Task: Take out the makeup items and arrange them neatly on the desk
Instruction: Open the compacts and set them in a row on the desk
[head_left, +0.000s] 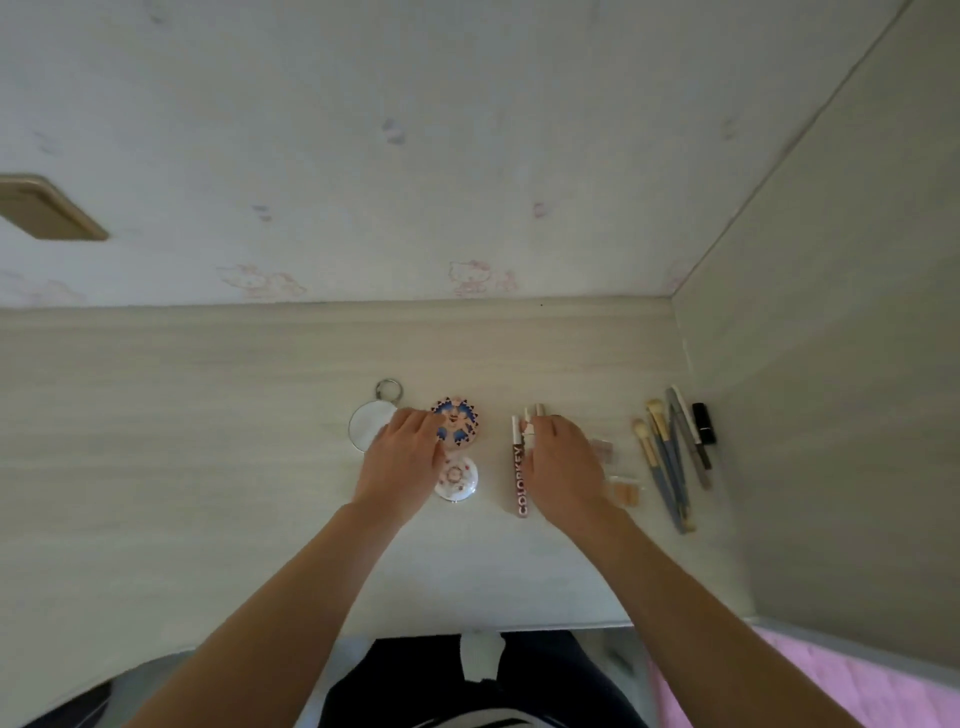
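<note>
Two hands down on the desk (208, 441), both busy with straightening rather than unpacking. Left hand (402, 457) flat and loosely spread over the round pieces: fingertips touching the blue patterned compact (460, 423), palm hiding part of the clear round mirror (366, 431) with its key ring (388, 391), white floral compact (460, 480) just beside the wrist. Nothing pinched or lifted there, only nudged. Right hand (563, 462) laid over a row of slim tubes (530, 415), fingers curled at their far ends, the lettered lip tube (521, 483) lying just left of the palm; cannot tell whether any tube is actually gripped. Two small tan palettes (621, 488) peeking out beside the right wrist. Brushes (665, 467), pencils and a black lipstick (705, 423) fanned out near the side panel, well apart from both hands. No bag or pouch in view, so probably late in the task. Next, likely: squaring the tubes parallel, lining up the three round pieces, with light sideways pushes so nothing rolls.
</note>
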